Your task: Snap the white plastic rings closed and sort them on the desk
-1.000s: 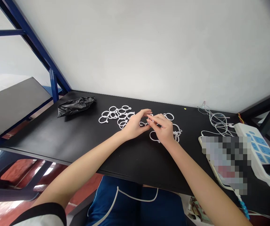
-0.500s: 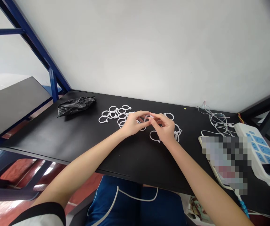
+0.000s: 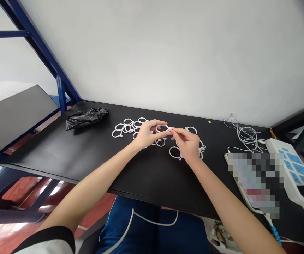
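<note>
Between my hands, a white curtain ring (image 3: 158, 126) with a small eyelet is held above the black table. My left hand (image 3: 147, 134) grips the ring with thumb and fingers around its left and lower side. My right hand (image 3: 188, 141) pinches the same ring at its right end, by the eyelet. Several more white rings (image 3: 117, 133) lie in a loose, overlapping group to the left, partly hidden by my left hand. Others, such as a ring (image 3: 175, 152) by my right wrist, lie around and under my right hand.
A crumpled black plastic bag (image 3: 87, 119) lies at the left on the black table (image 3: 93, 151). To the right are a phone (image 3: 255, 187) with a blurred screen, a white power strip (image 3: 291, 169) and a tangled white cable (image 3: 244, 139). A white wall (image 3: 167, 60) rises behind the table.
The held ring has turned from nearly upright to flatter and more visible. My left hand has shifted slightly left, and my right hand slightly right.
</note>
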Tool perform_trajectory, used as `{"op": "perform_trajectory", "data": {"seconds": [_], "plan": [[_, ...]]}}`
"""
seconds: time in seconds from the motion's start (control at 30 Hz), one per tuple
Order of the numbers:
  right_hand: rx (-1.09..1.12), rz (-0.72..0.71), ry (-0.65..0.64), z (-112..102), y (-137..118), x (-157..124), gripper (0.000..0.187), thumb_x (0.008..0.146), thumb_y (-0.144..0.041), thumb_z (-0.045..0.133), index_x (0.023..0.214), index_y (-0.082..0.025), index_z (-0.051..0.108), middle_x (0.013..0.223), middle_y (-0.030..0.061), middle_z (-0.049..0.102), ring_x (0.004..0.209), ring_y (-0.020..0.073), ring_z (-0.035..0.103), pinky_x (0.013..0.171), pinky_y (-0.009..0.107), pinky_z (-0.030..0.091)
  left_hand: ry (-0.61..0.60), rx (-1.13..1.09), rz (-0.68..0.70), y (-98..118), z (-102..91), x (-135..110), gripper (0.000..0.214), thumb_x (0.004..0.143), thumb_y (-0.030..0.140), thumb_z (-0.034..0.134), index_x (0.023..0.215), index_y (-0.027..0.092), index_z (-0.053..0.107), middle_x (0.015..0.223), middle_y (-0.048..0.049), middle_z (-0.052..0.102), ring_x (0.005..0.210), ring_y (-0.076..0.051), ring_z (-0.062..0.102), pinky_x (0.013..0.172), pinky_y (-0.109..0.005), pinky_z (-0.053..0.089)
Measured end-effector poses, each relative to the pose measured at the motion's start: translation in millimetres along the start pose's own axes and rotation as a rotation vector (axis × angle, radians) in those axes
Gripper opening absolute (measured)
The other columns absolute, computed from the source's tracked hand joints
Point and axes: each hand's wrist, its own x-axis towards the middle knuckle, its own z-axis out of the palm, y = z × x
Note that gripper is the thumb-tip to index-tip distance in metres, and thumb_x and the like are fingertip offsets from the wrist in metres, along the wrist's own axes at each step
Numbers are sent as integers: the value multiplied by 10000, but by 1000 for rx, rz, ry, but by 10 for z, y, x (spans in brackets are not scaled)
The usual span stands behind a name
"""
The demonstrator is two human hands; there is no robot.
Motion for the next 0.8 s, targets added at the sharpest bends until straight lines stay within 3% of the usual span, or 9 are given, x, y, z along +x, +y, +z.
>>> {"op": "perform_trajectory", "data": {"seconds": [0.17,0.4,0.8], "plan": [[87,66,2,5,-34,19,91,807,-272,718,874,-236,767,829,12,765,724,174,731,703,307,633,7,-93,-6,-12,-25,13,470,605,348,865,984,151,669,961,-79,702,816,-152,604,660,-261,451],[114,93,-52,-12,-104,19,75,812,-258,709,853,-225,763,806,7,771,717,171,740,712,296,635,-23,-32,-82,52,-103,27,529,593,370,859,1047,145,706,990,-99,726,522,-46,398,504,-248,388],[-15,15,-64,-17,27,-37,129,853,-283,672,931,-223,756,857,20,777,783,205,748,751,343,632,5,169,52,60,-142,5,551,613,404,854,1094,170,720,1012,-79,746,589,-86,521,729,-298,523]]}}
